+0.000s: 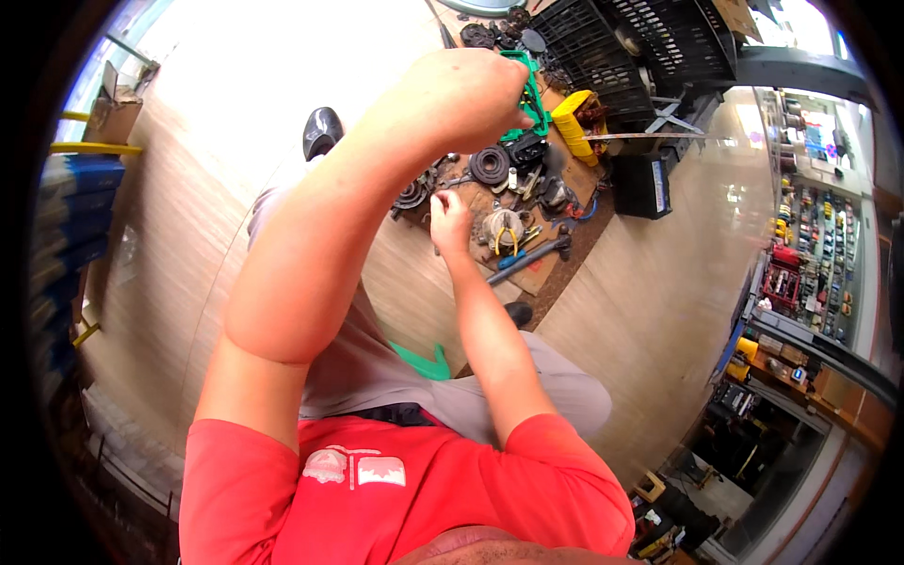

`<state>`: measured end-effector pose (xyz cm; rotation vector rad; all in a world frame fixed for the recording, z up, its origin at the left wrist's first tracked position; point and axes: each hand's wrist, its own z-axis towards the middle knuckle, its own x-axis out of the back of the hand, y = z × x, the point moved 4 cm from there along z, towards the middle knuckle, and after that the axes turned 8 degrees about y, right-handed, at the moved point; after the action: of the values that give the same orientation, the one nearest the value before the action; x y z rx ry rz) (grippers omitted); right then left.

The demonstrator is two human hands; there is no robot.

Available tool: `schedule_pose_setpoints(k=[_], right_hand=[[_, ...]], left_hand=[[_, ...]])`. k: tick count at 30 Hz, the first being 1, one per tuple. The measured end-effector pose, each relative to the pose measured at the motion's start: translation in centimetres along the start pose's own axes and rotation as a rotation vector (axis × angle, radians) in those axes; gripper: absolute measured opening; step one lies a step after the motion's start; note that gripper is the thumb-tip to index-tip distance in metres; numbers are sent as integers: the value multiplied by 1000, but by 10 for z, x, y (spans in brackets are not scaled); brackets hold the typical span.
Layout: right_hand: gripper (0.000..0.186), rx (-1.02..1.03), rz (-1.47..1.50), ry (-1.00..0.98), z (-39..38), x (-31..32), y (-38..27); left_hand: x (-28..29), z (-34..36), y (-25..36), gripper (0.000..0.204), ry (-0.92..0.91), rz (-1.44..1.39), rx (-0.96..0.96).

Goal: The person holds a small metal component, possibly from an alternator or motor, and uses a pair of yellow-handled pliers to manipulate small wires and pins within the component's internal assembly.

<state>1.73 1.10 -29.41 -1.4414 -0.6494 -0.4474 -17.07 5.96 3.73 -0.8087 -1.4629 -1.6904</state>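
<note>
My left hand (480, 94) reaches far forward to an open green plastic case (540, 98) with dark pieces inside. Its fingers are curled, and the back of the hand hides what they grip, if anything. Closer in, my right hand (451, 222) is held above the near left edge of a cardboard sheet (539, 275), finger and thumb pinched together; what lies between them is too small to name. Around it are a black ring-shaped part (489, 165), a round metal part (502, 223), yellow-handled pliers (509, 241) and a hammer (532, 258).
Beyond the cardboard stand a yellow part (571, 130), black plastic crates (586, 55) and a black box-shaped battery (642, 186). A green piece (426, 362) lies on the floor by my legs. Blue boxes (83, 202) are stacked at left; stocked shelves (812, 259) line the right.
</note>
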Motion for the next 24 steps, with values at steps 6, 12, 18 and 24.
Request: schedule_pose_setpoints(k=[6,12,18,24], right_hand=[[35,190,-333,-100,24,-4,-62],[29,252,-349,-164,29,-22,-39],[21,223,-1,-109,38,42,-84],[22,217,191,-11,46,199,-146]], left_hand=[[1,26,-17,35,152,-50,13],[-2,26,-19,37,142,-57,5],[-7,29,-28,41,121,-31,24],[-33,32,-1,33,170,-259,-1]])
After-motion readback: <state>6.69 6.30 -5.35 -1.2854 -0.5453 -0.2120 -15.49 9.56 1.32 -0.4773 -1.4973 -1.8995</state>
